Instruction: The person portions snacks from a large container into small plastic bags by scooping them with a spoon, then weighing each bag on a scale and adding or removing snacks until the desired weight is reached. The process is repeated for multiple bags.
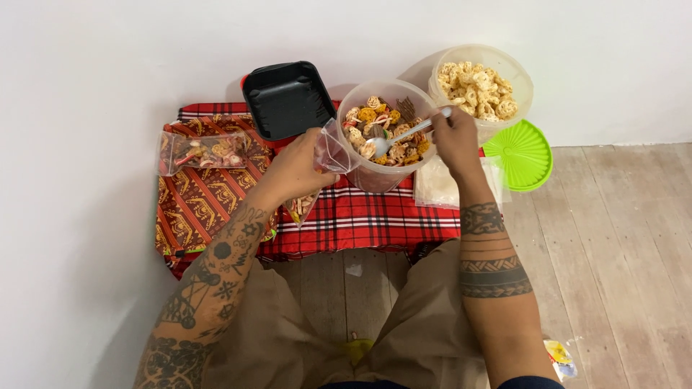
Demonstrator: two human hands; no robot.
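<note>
My left hand (297, 169) holds a small clear plastic bag (330, 153) open against the rim of a clear tub (375, 173) filled with mixed coloured crackers (389, 130). My right hand (455, 140) grips a white plastic spoon (411, 133) whose bowl dips into the crackers in that tub. A part-filled corner of the bag hangs below my left hand, over the red checked cloth (360, 220).
A second tub of pale crackers (479, 90) stands behind, with a green lid (522, 153) on the wooden floor beside it. A black tray (287, 97) leans at the wall. A filled snack bag (205, 153) lies on patterned cloth (194, 205). Flat clear bags (436, 187) lie under my right wrist.
</note>
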